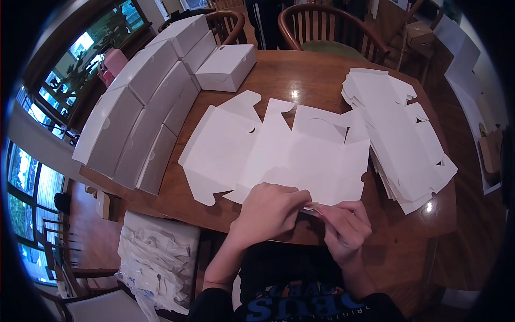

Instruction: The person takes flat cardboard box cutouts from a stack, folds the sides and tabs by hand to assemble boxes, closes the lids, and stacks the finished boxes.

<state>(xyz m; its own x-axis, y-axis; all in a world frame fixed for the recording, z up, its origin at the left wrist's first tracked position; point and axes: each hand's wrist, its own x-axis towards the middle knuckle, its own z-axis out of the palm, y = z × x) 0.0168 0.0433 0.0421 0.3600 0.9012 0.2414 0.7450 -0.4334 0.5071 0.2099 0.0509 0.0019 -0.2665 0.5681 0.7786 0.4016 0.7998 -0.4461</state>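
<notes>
A flat white cardboard box blank (316,161) lies unfolded on the wooden table in front of me, with cut-out tabs and slots along its edges. Both hands meet at its near edge. My left hand (271,212) is closed, with its fingertips pinching a near flap of the blank. Beside it, my right hand (346,228) is also closed, thumb and fingers gripping the same flap a little to the right. The fingers cover most of that flap, so its exact fold cannot be made out.
White folded boxes (129,118) are stacked along the table's left side, with one box (226,67) at their far end. A pile of flat blanks (405,139) lies at right. Wooden chairs (332,29) stand behind the table (209,212); plastic bags (155,257) lie at lower left.
</notes>
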